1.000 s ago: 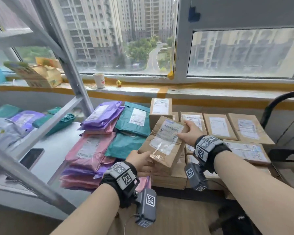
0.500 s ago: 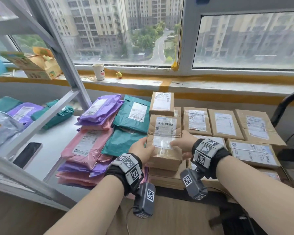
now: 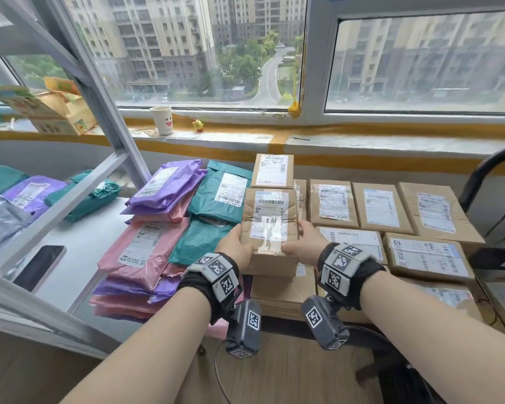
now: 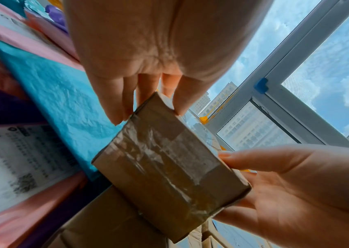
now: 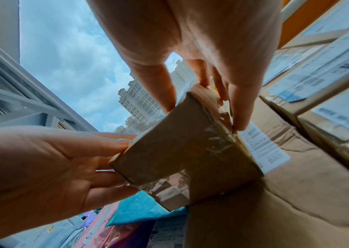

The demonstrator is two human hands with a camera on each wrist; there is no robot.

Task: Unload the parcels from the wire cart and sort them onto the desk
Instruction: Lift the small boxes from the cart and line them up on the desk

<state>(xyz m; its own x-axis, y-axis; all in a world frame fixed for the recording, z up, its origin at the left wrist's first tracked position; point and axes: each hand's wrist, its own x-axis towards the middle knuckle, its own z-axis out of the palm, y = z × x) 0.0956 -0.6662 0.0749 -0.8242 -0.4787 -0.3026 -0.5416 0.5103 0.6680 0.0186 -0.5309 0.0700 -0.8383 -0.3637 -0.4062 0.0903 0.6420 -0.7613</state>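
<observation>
Brown corrugated cardboard, crossed with clear tape and carrying a white shipping label: that is the small box [image 3: 270, 225] you hold between both hands, at the left edge of the field of flat cardboard parcels [image 3: 379, 208] on the desk [image 3: 79, 258]. Your left hand [image 3: 236, 246] clasps its left side, fingers underneath and thumb on the top edge; your right hand [image 3: 305, 242] clasps the right side the same way.

The box sits above a larger cardboard box [image 3: 283, 290], directly in front of another small labelled box [image 3: 272, 170]. From the wrist views its far end looks to be touching the carton below while the near end is lifted, though whether it bears any weight is hard to tell.

The risks from here:
- Letting go while it is tilted could make it slide towards you off the lower box, since taped cardboard on cardboard grips poorly.
- Placing it too far left could leave it overhanging the teal plastic mailer [image 3: 199, 243] and the pink mailers [image 3: 146, 246], soft bags that would let it tip.
- Fingers trapped beneath may drag it askew as you pull them out.

Set it flat and square, then slide your fingers out sideways.
</observation>
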